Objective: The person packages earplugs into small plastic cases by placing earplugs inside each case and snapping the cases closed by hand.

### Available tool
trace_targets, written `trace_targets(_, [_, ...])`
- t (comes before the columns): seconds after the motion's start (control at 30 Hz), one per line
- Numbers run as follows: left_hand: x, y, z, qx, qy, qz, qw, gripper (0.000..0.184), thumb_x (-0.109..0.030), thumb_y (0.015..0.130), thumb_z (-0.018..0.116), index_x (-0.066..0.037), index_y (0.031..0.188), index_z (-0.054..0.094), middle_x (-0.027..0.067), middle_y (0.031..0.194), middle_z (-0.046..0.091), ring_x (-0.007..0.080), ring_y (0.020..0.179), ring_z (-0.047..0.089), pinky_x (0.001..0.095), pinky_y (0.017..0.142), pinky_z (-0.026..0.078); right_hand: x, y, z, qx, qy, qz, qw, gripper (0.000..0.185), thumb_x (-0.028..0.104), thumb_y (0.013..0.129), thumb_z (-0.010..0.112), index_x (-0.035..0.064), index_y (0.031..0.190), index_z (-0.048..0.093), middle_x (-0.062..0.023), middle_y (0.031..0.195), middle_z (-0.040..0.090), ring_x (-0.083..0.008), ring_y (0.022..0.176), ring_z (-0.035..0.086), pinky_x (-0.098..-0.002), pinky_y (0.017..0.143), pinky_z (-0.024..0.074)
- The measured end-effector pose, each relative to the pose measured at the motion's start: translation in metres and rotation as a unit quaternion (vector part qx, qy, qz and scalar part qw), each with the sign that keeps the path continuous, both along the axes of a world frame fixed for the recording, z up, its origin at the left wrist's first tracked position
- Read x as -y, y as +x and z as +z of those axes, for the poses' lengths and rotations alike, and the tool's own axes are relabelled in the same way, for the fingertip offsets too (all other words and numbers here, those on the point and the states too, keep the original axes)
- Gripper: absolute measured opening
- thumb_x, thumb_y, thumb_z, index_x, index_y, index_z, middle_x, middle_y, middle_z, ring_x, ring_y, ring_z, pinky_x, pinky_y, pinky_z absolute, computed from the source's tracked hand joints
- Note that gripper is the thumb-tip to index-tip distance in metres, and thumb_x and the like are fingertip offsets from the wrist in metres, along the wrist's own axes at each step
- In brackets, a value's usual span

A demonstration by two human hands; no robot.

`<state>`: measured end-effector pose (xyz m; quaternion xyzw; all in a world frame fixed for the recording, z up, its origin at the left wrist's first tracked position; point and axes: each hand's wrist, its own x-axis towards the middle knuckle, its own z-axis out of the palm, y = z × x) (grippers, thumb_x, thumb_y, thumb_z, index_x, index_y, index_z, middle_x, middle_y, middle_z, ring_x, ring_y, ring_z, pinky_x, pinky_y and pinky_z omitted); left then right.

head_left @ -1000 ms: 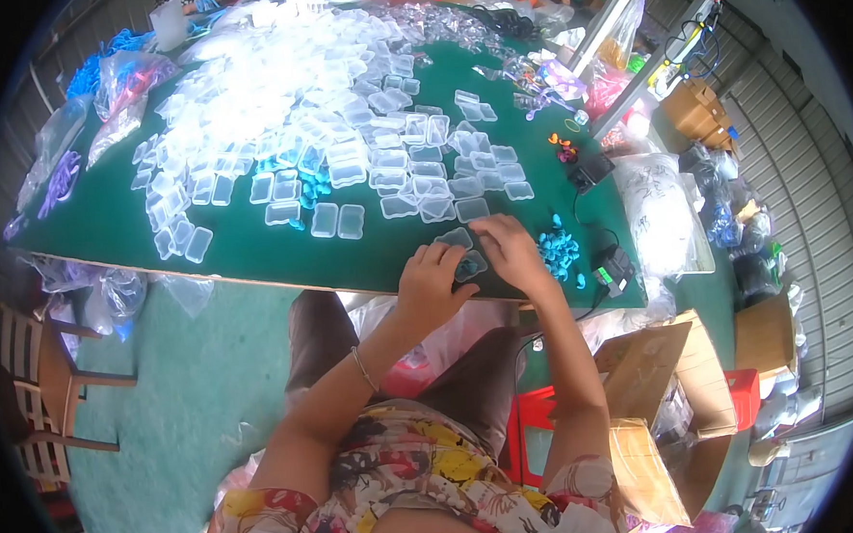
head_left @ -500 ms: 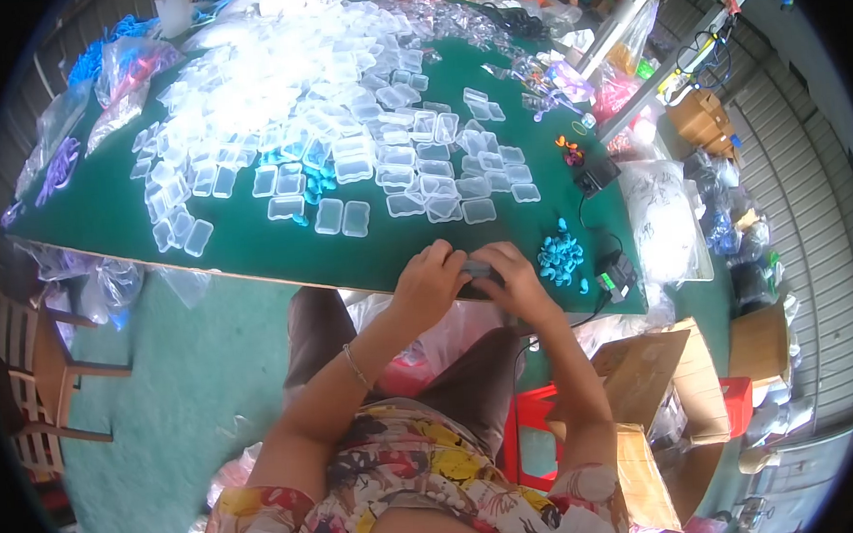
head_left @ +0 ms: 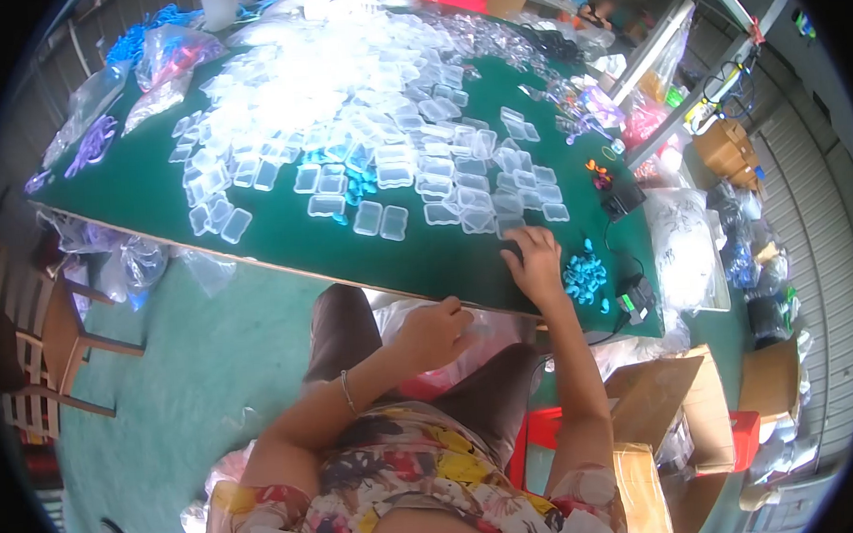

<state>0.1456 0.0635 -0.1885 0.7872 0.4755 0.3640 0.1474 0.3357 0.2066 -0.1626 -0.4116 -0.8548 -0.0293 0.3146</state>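
Note:
My left hand (head_left: 432,336) is off the table's front edge, above my lap. Its fingers are curled closed, and whatever may be in them is hidden. Over the table, my right hand (head_left: 536,266) reaches forward with thumb and fingers apart, its fingertips just below a clear plastic case (head_left: 509,225) at the near edge of the spread. Many similar clear cases (head_left: 395,222) lie in a large pile. To the right of my right hand sits a heap of small blue pieces (head_left: 584,276). More blue pieces (head_left: 361,185) lie among the cases.
Black devices with a cable (head_left: 633,299) stand at the green table's (head_left: 280,237) right side. Small orange pieces (head_left: 598,173) lie farther back. An open cardboard box (head_left: 660,389) stands on the floor to my right, and a wooden chair (head_left: 73,333) to my left.
My hands were together over the table's edge around a small greyish case. Now they are apart: the left has dropped back toward my lap, the right has moved forward. The view has shifted.

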Motion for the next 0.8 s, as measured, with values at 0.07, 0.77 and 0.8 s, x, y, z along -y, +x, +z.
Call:
trace_targets(0.07, [0.003, -0.008, 0.003, -0.004, -0.001, 0.024, 1.0, 0.023, -0.028, 0.082, 0.068, -0.01, 0.095, 0.063, 0.0099, 0.087, 0.058, 0.0317, 0.072, 0.063, 0.0416, 0.061, 0.051, 0.003, 0.0, -0.006, 0.02, -0.01, -0.007, 1.0, 0.017, 0.011, 0.072, 0.071, 0.0139, 0.089, 0.068, -0.0028, 0.094, 0.063, -0.0267, 0.102, 0.055, -0.0423, 0.084, 0.0395])
trace_targets(0.77, [-0.052, -0.125, 0.014, -0.046, 0.075, 0.369, 0.925, 0.01, -0.01, 0.077, 0.066, -0.011, 0.086, 0.067, 0.0105, 0.086, 0.064, 0.0309, 0.076, 0.064, 0.0413, 0.066, 0.052, 0.035, 0.022, 0.011, -0.093, -0.027, 0.038, 0.995, 0.014, 0.011, 0.074, 0.072, 0.0119, 0.087, 0.069, -0.0044, 0.086, 0.066, -0.0267, 0.09, 0.061, -0.0428, 0.079, 0.0441])
trace_targets(0.8, [-0.05, -0.123, 0.016, -0.029, 0.081, 0.358, 0.93, 0.012, -0.008, 0.076, 0.068, -0.01, 0.088, 0.067, 0.0101, 0.086, 0.064, 0.0283, 0.071, 0.064, 0.0395, 0.063, 0.051, 0.023, 0.037, 0.013, -0.118, -0.013, 0.017, 0.993, 0.015, 0.01, 0.074, 0.071, 0.0118, 0.089, 0.069, -0.0054, 0.088, 0.067, -0.0276, 0.091, 0.062, -0.0444, 0.079, 0.0458])
